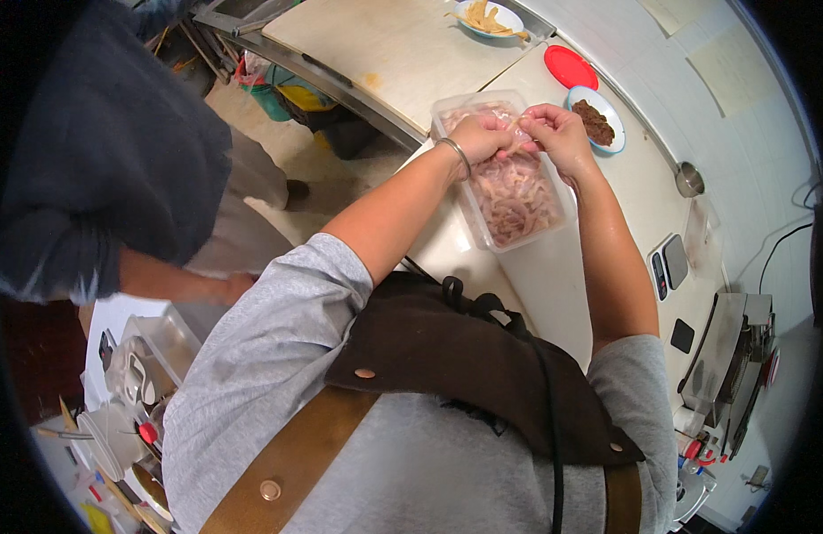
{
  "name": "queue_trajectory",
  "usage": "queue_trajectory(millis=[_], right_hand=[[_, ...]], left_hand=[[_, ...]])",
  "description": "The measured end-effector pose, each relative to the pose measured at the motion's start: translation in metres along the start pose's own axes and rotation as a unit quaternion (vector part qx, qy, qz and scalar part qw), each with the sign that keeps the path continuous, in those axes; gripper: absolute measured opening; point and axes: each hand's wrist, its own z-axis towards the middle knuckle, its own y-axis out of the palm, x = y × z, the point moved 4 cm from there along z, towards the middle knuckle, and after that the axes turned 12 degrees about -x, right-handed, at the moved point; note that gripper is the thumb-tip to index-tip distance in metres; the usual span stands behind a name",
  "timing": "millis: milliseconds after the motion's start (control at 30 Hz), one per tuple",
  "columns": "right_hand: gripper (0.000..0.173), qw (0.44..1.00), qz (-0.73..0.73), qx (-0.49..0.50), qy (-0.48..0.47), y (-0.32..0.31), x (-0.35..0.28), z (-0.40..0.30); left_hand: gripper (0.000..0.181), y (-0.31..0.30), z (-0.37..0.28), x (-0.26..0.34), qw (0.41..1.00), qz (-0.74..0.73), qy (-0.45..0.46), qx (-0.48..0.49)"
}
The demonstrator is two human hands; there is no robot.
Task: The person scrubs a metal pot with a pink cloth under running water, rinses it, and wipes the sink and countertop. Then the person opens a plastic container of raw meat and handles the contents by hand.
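Observation:
A clear plastic tub (481,230) on the white worktop is filled with strips of pale pink raw meat (515,193). Over its far half, my left hand (481,139) and my right hand (556,139) meet, fingertips close together. Both pinch a pale, glistening piece of raw meat (518,137) between them. Fingers partly cover that piece, so its full shape is hidden. A metal bangle (457,155) circles my left wrist. Just beyond my right hand stands a blue-rimmed white dish (615,143) of brown paste-like food (593,123).
A red lid (570,67) and a bowl (489,30) of pale yellow strips lie farther back. Along the wall are a metal cup (689,179), a digital scale (668,265) and a metal appliance (712,354). Another person (118,153) stands close on my left.

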Motion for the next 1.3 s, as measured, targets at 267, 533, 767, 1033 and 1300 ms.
queue_trajectory(millis=[267, 533, 767, 1033, 1300], right_hand=[[0.009, 0.999, 0.029, 0.039, 0.025, -0.004, 0.002, -0.001], [0.009, 0.998, 0.028, 0.041, 0.027, -0.013, 0.0, -0.006], [0.009, 0.999, 0.034, 0.037, 0.012, -0.023, 0.0, -0.014], [0.012, 0.998, 0.066, 0.021, -0.013, -0.035, 0.003, -0.018], [0.013, 0.993, -0.084, -0.05, 0.07, -0.029, 0.01, -0.006]], left_hand=[[0.009, 0.005, -0.003, 0.004, 0.998, 0.065, 0.002, -0.007], [0.01, 0.004, 0.012, 0.0, 0.995, 0.098, 0.025, -0.023], [0.012, 0.01, 0.011, 0.002, 0.996, 0.064, -0.002, -0.064], [0.017, 0.009, 0.018, 0.007, 0.998, 0.007, -0.009, -0.069], [0.017, -0.009, 0.031, 0.002, 0.996, 0.067, 0.036, -0.037]])
